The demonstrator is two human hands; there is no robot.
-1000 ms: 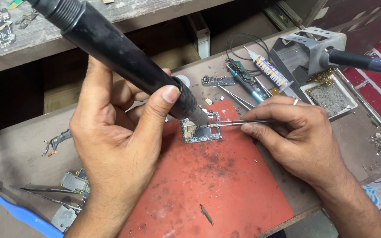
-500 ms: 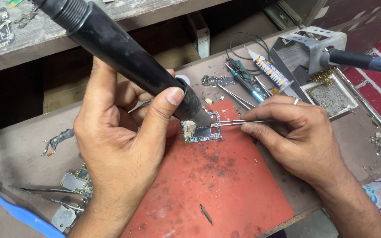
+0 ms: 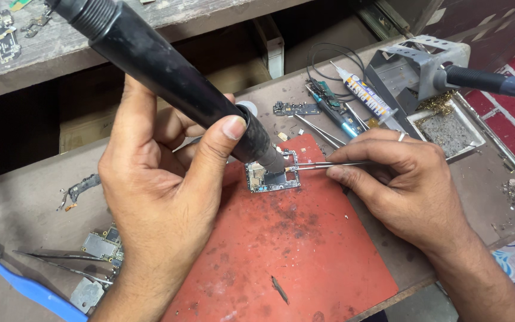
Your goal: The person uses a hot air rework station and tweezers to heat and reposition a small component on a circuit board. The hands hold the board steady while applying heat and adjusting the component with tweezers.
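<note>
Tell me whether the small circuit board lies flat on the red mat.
Flat: the circuit board rests face-up on the red mat.

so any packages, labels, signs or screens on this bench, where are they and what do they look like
Labelled tube: lies slanted at the back of the bench, between the red mat and the grey stand; slim, white nozzle tip, blue and yellow printed label.
No signs or screens show; the other items are bare circuit boards and tools.
</note>
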